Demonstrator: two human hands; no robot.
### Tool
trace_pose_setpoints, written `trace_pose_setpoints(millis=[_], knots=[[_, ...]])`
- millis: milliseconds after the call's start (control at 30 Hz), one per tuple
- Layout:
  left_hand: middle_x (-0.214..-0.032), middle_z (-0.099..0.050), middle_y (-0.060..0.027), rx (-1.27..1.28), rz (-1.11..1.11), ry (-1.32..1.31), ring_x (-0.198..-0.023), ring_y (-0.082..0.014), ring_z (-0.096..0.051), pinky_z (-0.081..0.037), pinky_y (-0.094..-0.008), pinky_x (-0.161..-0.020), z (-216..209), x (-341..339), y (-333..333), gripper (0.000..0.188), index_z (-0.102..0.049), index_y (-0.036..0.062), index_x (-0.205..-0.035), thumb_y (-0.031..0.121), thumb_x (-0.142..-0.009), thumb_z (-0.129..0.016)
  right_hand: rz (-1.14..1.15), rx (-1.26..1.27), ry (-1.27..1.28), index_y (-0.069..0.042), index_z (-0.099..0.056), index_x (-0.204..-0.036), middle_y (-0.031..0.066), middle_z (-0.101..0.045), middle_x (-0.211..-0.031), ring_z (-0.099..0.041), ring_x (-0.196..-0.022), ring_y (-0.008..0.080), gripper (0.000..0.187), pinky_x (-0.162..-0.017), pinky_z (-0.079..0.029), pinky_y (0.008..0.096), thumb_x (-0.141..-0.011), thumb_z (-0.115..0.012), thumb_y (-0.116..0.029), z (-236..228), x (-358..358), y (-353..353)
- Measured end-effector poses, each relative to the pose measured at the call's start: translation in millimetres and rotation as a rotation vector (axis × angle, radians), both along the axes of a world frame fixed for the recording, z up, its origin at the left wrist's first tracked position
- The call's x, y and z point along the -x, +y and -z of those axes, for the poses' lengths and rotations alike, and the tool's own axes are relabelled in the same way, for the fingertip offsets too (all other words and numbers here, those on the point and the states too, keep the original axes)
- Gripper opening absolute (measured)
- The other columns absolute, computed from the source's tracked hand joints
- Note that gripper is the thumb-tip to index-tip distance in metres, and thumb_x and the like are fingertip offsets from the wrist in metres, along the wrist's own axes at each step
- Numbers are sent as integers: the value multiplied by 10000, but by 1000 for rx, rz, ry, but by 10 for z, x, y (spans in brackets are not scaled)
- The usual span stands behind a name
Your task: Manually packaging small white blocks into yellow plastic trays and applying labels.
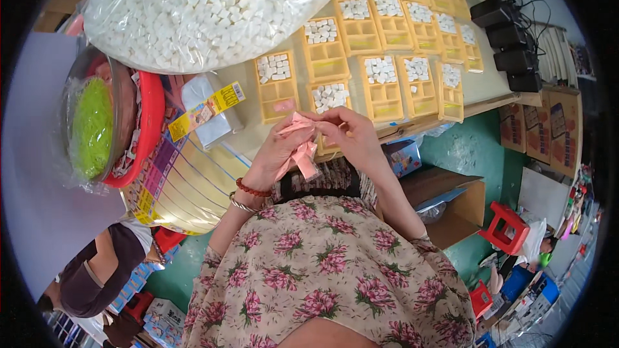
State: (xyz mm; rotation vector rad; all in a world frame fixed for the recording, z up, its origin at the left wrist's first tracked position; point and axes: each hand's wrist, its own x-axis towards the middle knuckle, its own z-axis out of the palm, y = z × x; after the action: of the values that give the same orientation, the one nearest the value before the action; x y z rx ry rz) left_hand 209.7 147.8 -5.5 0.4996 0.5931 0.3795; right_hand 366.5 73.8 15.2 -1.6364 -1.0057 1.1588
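Observation:
My left hand (276, 148) is closed round a bunch of pink packets or strips (307, 162), whose exact kind I cannot make out; their lower ends hang beneath the fingers. At the upper end of the bunch, my right hand (353, 136) pinches the same pink material, its fingertips partly hidden. Just beyond the hands stands a yellow compartment tray (260, 98) with white cubes (274, 68) in its far section and a pink piece (284, 105) in a nearer one. Another tray of white cubes (331, 95) is partly covered by my hands.
A big clear bag of white cubes (213, 6) fills the far left. Several yellow trays (385, 104) stand in rows to the right. Red basin (153, 113), bag of green strands (92, 125) and yellow card strips (206, 111) are at left. An open carton (467, 209) sits below the table edge.

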Motion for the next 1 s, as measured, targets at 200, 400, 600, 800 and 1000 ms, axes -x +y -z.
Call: trace_pose_setpoints(millis=[200,400,600,800,1000], knots=[[-958,-561,-33,26,-41,38,-820,-69,-542,-462,-196,-716,-119,-184,40,355,-479,-29,-1200,68,-868,-556,95,-20,281,-33,-622,-923,19,-610,-763,-547,-704,69,116,-608,-443,233,-864,-580,-125,151,-71,49],[-928,-571,-24,-31,-101,22,-799,-73,-545,-457,-192,-693,109,-207,123,333,-511,-10,-1183,70,-863,-558,145,-313,-451,13,-581,-877,83,-580,-771,-556,-686,142,79,-637,-442,250,-850,-512,-11,209,-348,255],[-873,-582,-17,-48,-64,174,-743,-78,-562,-477,-207,-652,24,-270,182,252,-545,5,-1099,93,-865,-568,-65,-306,-1102,-39,-610,-929,86,-577,-869,-529,-805,275,127,-684,-437,344,-815,-556,-50,310,-709,575],[-846,-591,-22,-117,93,182,-718,-72,-559,-464,-191,-622,19,-375,156,197,-565,-6,-1024,123,-875,-569,-27,-454,-426,-60,-624,-945,81,-551,-880,-523,-835,259,171,-695,-437,339,-776,-602,-53,27,-431,441],[-861,-593,-36,-155,260,107,-737,-72,-568,-482,-204,-639,12,-466,58,178,-547,-12,-1031,112,-911,-501,-82,-363,-432,-25,-613,-883,78,-543,-802,-543,-771,227,117,-672,-443,314,-774,-622,-65,46,-350,176]])
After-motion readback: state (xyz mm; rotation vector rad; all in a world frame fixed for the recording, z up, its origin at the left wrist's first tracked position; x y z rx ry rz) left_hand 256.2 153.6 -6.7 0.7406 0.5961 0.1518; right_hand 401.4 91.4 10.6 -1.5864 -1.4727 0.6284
